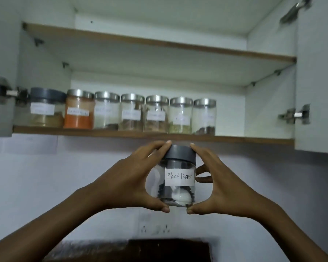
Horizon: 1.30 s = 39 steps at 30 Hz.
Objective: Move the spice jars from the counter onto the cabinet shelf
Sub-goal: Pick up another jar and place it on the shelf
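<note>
Holding below the open cabinet (269,103): one pepper jar (179,176).
On the shelf (254,139) stand seven jars (132,112) in a row, left to centre. Just under its edge, left hand (129,178) and right hand (223,186) grip the pepper jar's sides.

Only one view is given, taken from a wide-angle camera worn on the head. It is aimed forward and tilted upward at an open cabinet (269,103), so that the upper shelf (159,59) is seen from below. The left hand (133,178) and right hand (222,188), with a jar (175,178) between them, are shown close, at lower centre. The lower shelf (140,133) is seen farther off, across the middle. A dark table (140,250) edge is caught along the bottom.
</note>
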Each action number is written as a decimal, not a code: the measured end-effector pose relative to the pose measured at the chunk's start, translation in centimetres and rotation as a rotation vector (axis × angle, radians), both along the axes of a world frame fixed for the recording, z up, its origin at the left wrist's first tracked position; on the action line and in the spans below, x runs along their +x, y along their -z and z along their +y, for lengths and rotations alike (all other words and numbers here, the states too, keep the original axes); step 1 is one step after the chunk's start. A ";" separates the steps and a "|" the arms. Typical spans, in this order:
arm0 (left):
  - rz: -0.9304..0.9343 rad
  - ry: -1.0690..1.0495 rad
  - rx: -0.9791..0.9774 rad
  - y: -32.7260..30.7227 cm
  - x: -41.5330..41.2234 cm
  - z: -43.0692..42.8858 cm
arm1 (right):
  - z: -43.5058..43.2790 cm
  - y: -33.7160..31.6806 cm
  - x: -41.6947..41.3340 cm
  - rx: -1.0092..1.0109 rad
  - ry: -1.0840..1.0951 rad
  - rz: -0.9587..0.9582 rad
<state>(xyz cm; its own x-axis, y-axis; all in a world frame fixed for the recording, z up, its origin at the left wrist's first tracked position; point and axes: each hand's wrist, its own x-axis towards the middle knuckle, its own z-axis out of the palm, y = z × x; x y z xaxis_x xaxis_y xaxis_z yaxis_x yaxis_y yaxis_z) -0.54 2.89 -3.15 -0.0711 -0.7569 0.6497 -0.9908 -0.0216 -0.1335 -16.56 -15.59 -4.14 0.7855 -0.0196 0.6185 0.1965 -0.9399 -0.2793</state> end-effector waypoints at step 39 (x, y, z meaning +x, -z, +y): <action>-0.364 -0.484 -0.477 -5.0 3.3 -25.3 | -23.0 -12.0 3.7 0.080 0.177 -0.201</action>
